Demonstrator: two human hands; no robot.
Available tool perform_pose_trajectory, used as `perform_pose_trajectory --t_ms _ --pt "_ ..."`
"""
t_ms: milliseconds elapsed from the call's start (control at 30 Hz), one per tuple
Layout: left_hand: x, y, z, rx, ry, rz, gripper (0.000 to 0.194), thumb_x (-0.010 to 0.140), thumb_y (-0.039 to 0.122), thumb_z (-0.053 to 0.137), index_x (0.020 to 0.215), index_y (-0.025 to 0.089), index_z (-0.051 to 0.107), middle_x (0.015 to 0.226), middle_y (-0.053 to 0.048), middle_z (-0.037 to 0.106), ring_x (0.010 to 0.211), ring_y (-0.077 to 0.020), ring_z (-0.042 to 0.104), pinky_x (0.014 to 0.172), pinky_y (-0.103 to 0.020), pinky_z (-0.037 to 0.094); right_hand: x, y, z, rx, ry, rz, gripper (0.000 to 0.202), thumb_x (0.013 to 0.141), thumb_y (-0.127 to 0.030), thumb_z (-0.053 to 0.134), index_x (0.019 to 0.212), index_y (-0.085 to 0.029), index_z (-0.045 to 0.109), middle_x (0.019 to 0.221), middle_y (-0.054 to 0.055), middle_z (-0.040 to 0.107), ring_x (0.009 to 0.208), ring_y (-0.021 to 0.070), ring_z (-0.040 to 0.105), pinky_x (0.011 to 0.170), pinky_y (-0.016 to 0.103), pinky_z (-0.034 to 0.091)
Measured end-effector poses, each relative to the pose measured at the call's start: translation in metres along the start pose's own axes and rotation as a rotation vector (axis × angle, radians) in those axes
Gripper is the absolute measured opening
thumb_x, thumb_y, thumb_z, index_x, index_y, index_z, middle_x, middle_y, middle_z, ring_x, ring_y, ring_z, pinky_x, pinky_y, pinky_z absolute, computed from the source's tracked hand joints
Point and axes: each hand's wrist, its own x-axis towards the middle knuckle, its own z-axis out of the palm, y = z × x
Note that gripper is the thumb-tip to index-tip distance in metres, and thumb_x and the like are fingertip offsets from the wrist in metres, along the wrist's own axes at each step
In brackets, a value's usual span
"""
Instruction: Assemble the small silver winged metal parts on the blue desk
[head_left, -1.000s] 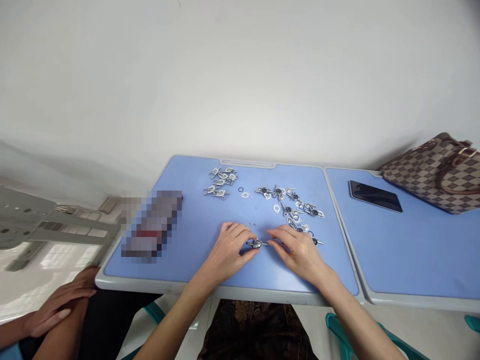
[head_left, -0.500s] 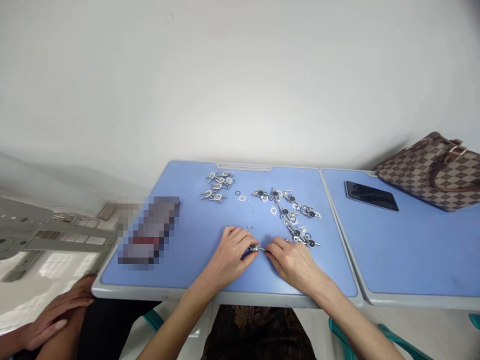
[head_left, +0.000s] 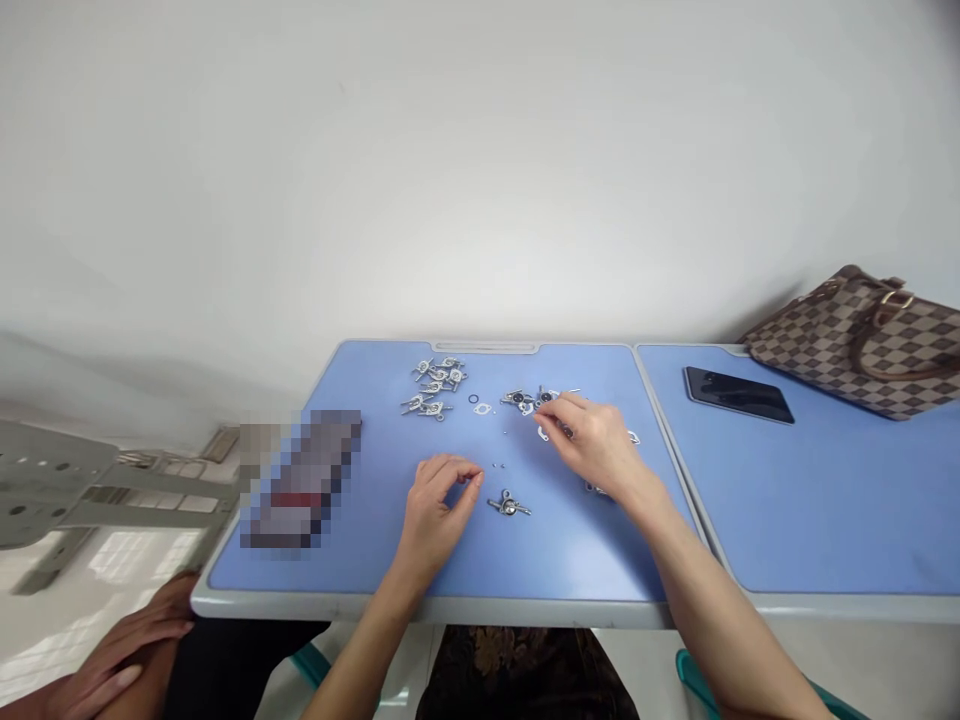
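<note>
Metal fitting [head_left: 511,507] in front of us lies loose on the desk [head_left: 345,550], touched by neither hand, its two arms pointing left and right. Our left hand [head_left: 435,508] rests just beside it, thumb and index finger curved toward each other. Our right hand [head_left: 596,445] reaches over the right-hand cluster of parts [head_left: 517,398], its thumb and index finger drawn close together and the palm covering much of what lies below. At this scale we cannot tell whether either pair of fingers pinches something small.

We judge the step in hand to be fetching a small part for the fitting. The next move, as we read it, calls for a fine pinch on one piece without dragging its neighbours. Two tiny metal pieces [head_left: 498,466] sit between the fitting and a flat gasket [head_left: 482,409], where a careless sleeve or knuckle could scatter them.
</note>
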Motion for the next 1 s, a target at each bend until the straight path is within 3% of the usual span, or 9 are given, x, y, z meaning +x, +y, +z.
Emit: perform_pose_trajectory --t_ms 233,400,467,567,867,1000 --pt "0.012 -0.008 0.0 0.037 -0.009 -0.051 0.012 0.093 0.023 0.051 0.086 0.022 0.061 0.084 -0.001 0.065 0.081 -0.0179 0.06 0.08 -0.035 0.045 -0.019 0.019 0.019 -0.002 0.002 0.059 0.024 0.099 -0.025 0.048 0.088 -0.02 0.069 0.076 0.003 0.067 0.061 0.013 0.059 0.051 0.026 0.034" --pt "0.053 -0.025 0.008 0.277 -0.137 0.019 0.026 0.093 0.015 0.046 0.113 0.019 0.063 0.108 -0.008 0.065 0.103 -0.0245 0.059 0.088 -0.04 0.044 -0.023 0.024 0.017 -0.046 0.044 0.05 0.023 0.098 -0.025 0.049 0.088 -0.019 0.068 0.077 0.004 0.067 0.063 0.0141 0.06 0.051 0.027 0.033" --pt "0.072 -0.03 0.014 0.429 -0.178 0.061 0.027 0.094 0.016 0.047 0.115 0.019 0.063 0.112 -0.01 0.065 0.106 -0.0272 0.057 0.088 -0.041 0.043 -0.022 0.023 0.018 -0.055 0.043 0.043 0.023 0.098 -0.024 0.049 0.087 -0.019 0.068 0.076 0.004 0.067 0.062 0.0142 0.06 0.051 0.027 0.033" --pt "0.091 -0.035 0.021 0.489 -0.192 0.07 0.022 0.092 0.018 0.05 0.107 0.02 0.066 0.104 -0.011 0.066 0.104 -0.03 0.057 0.086 -0.043 0.041 -0.021 0.022 0.018 -0.053 0.037 0.022 0.024 0.099 -0.024 0.048 0.088 -0.019 0.068 0.077 0.004 0.067 0.063 0.0142 0.06 0.052 0.027 0.034" --pt "0.086 -0.041 0.016 0.481 -0.203 0.029 0.013 0.091 0.018 0.052 0.097 0.021 0.064 0.099 -0.009 0.066 0.1 -0.0282 0.059 0.084 -0.041 0.04 -0.022 0.018 0.016 -0.091 0.056 -0.022 0.028 0.1 -0.025 0.045 0.087 -0.018 0.068 0.074 0.003 0.065 0.057 0.0122 0.054 0.05 0.027 0.029" --pt "0.087 -0.036 0.014 0.444 -0.207 0.006 0.013 0.092 0.021 0.054 0.103 0.021 0.062 0.103 -0.008 0.065 0.102 -0.027 0.059 0.086 -0.041 0.04 -0.021 0.018 0.018 -0.093 0.056 -0.03 0.029 0.1 -0.025 0.044 0.086 -0.018 0.068 0.072 0.003 0.064 0.057 0.012 0.053 0.049 0.026 0.027"
